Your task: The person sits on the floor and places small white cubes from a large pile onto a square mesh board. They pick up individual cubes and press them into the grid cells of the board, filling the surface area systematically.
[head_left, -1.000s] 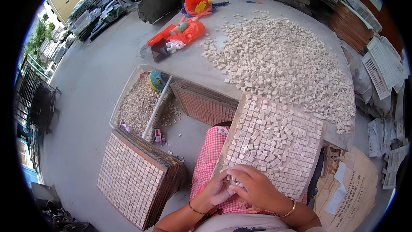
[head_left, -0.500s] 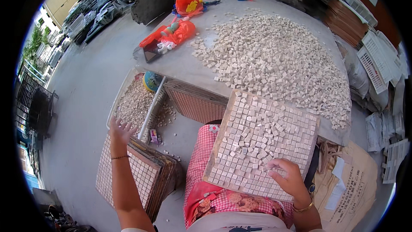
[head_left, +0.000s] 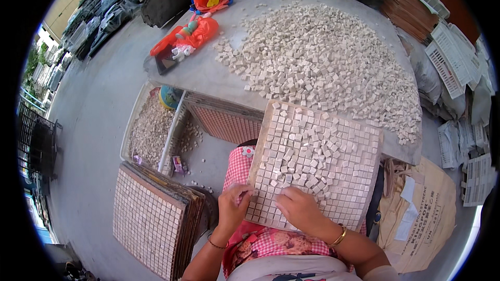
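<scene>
Reaching in from the bottom edge, two bare hands work at the lower middle of the frame, over a square grid board with a pale wooden rim [head_left: 262, 136]. The left hand [head_left: 233, 205] bends its fingers inward at the board's lower left edge; whether they pinch anything, I cannot tell. The right hand [head_left: 301, 209] is curled above the lower grid, its fingertips turned toward the left hand and apart from it; what lies under them is hidden. Small cream stone cubes [head_left: 312, 151] lie loose across the board's middle, over squares mostly filled. Beyond, a broad heap of similar cream cubes [head_left: 328, 62] covers the upper right of the grey tabletop [head_left: 229, 80]. At lower left leans a stack of tile-filled boards [head_left: 148, 216], just below a divided white plastic bin [head_left: 174, 125].
</scene>
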The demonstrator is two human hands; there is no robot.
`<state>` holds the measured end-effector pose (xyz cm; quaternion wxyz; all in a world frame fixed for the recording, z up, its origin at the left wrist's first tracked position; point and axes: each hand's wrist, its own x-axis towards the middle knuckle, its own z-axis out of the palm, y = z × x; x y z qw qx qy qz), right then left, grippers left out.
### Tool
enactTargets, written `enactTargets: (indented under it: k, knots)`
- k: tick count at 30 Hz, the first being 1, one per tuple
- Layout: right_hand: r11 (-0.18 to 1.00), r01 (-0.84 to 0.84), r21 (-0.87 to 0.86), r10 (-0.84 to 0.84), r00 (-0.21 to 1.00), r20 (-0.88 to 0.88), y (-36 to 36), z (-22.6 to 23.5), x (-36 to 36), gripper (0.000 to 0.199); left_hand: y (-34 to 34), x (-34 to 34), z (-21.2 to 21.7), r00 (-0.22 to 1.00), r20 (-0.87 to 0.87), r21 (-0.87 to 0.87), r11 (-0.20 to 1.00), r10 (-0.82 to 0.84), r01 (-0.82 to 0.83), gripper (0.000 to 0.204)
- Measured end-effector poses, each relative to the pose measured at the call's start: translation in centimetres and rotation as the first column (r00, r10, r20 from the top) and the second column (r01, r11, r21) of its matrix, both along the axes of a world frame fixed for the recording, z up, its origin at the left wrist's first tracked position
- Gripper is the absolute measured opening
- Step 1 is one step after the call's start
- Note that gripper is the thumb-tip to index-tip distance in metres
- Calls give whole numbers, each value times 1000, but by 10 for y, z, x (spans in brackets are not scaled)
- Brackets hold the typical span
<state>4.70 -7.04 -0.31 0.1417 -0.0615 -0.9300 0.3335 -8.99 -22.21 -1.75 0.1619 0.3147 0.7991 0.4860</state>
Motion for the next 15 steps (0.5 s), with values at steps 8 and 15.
enactTargets:
  k: [8,15]
  knots:
    - [990,30,137,-31,1000,4,-12,-7,-17,9,-8,3,-12,951,-295,-53,996,-90,77,23]
    - [996,11,92,-6,998,-61,-13,-7,-22,9,-6,0,-8,940,-305,-84,988,-151,132,23]
